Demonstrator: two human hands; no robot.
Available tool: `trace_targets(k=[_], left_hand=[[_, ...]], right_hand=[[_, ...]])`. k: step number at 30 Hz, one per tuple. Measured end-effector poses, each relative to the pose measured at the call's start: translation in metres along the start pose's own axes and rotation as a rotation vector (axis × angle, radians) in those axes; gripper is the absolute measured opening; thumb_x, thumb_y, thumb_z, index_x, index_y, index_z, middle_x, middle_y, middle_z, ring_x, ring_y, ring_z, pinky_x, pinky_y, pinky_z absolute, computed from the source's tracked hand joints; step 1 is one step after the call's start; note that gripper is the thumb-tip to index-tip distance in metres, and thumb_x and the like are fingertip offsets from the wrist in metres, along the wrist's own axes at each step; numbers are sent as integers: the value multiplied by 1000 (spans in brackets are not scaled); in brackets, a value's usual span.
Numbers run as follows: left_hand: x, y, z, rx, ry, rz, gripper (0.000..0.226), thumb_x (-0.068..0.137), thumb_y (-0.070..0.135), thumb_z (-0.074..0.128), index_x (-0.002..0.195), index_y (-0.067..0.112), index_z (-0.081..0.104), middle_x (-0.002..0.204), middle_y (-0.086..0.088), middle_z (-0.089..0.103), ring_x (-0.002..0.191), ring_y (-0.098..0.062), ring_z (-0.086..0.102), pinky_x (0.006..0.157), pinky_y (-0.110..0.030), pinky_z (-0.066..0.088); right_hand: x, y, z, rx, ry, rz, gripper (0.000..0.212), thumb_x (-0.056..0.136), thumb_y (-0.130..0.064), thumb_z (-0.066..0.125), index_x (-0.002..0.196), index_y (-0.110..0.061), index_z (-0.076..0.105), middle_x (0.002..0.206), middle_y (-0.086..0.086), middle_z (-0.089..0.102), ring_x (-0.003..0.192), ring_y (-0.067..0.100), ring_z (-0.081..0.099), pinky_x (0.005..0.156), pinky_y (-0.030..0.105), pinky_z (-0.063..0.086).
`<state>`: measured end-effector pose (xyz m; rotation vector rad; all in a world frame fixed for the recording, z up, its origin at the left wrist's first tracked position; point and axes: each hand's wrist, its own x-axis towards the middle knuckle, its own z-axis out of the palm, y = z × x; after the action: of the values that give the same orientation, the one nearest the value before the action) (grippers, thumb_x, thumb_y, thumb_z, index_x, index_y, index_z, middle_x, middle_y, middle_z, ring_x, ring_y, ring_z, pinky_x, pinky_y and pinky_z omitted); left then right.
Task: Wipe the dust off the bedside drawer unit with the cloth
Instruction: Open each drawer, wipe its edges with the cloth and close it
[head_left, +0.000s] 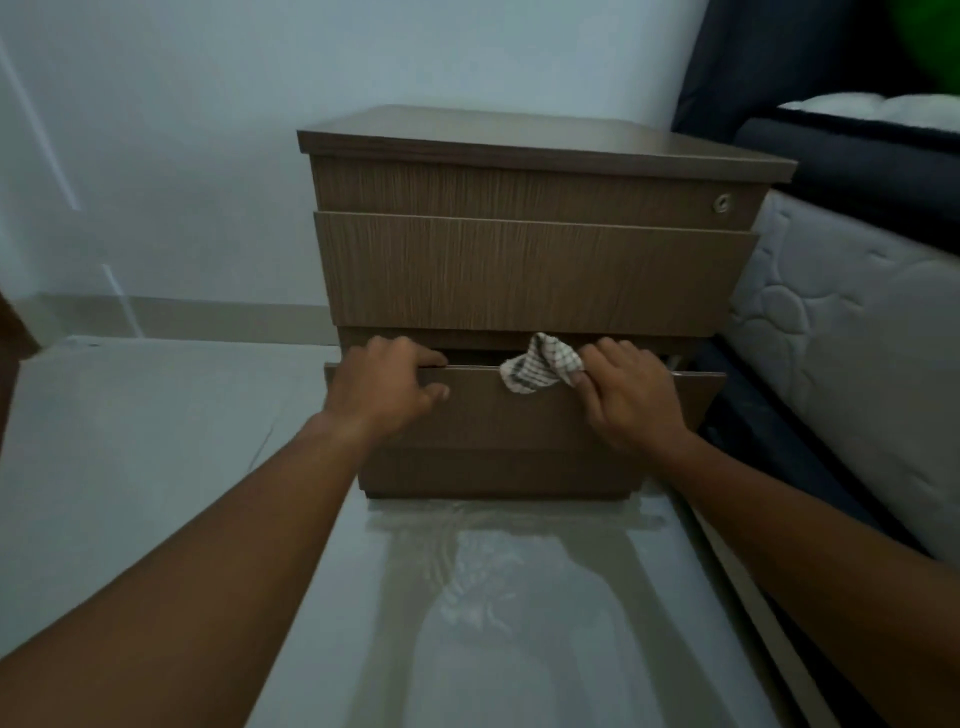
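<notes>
Nearest, bare forearms reaching toward the brown wood-grain bedside drawer unit (535, 270). Left hand (387, 387) hooked over the top edge of its bottom drawer front (519, 410), probably to steady the part-open drawer. Right hand (631, 397) clenched on the white checked cloth (540, 364), draped over that same edge, likely for wiping. Right of the unit, white quilted mattress (841, 332).

I see my left hand (387, 387) gripping the top edge of the bottom drawer (519, 410) of the brown drawer unit (530, 270), pulled slightly out. My right hand (631, 397) pinches a checked cloth (540, 364) draped over that same edge. A mattress (852, 332) sits just beside the unit.
</notes>
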<state>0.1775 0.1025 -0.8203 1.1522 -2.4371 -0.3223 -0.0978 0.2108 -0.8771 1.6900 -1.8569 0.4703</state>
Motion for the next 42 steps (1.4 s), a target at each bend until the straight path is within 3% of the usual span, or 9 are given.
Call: trace_targets(k=[7,16,19,22,25,27,32,37,42], left_hand=[[14,64,32,58,-39,102,42,91,33,67,132,23,62,129,-7,66,117,-27,61,97,-42,50],[21,100,52,-50,-5,156,31,96,16,60,126,17,67,126,-6,69,118,-20,63,103,-40,50],[23,97,53,-72,8,156,29,96,17,60,123,18,69,123,-4,71,115,-19,64,102,-37,48],[24,92,55,-109,-13,157,30,96,14,59,125,18,68,126,-5,69,118,-20,63,102,-37,48],[22,88,58,-176,-33,149,33,97,12,57,128,17,65,130,-8,66,117,-22,63,98,-36,51],[24,85,60,-208,-31,144,31,97,16,58,127,19,66,128,-7,67,112,-21,65,89,-31,52],[29,82,58,-269,-53,125,28,98,23,56,122,18,69,120,-5,71,85,-14,63,74,-26,48],[26,75,56,-309,-38,98,29,99,22,53,122,17,70,119,-1,70,76,-3,59,59,-12,41],[22,24,45,-225,40,-61,41,93,47,47,112,21,73,98,-3,76,97,-27,68,99,-49,49]], right_hand=[[-44,61,-14,139,80,378,22,100,-35,36,84,-22,44,85,-1,48,81,21,45,72,41,40],[-15,21,-5,978,674,1509,32,108,-27,33,118,-8,56,106,8,58,95,26,60,77,30,41],[-34,26,11,1288,591,1781,44,107,-35,29,136,-10,51,119,12,64,105,33,65,91,42,51],[-56,26,26,1682,481,2038,47,107,-34,26,137,-2,43,132,13,57,128,46,51,111,59,37],[-61,3,19,1784,580,1976,42,107,-16,29,144,-4,45,134,17,60,119,33,60,96,49,51],[-59,-2,25,1930,732,1964,46,107,-17,26,147,-4,42,140,18,56,127,33,57,106,47,47],[-37,-15,28,1331,708,1857,47,105,-40,30,149,-27,38,141,5,55,120,29,61,103,49,51],[-24,-53,34,930,576,1473,56,107,-43,26,159,-34,8,169,-1,1,156,22,3,126,47,11],[-19,-131,57,577,381,1089,59,105,-42,31,159,-32,10,169,3,-1,155,33,-4,123,50,6]])
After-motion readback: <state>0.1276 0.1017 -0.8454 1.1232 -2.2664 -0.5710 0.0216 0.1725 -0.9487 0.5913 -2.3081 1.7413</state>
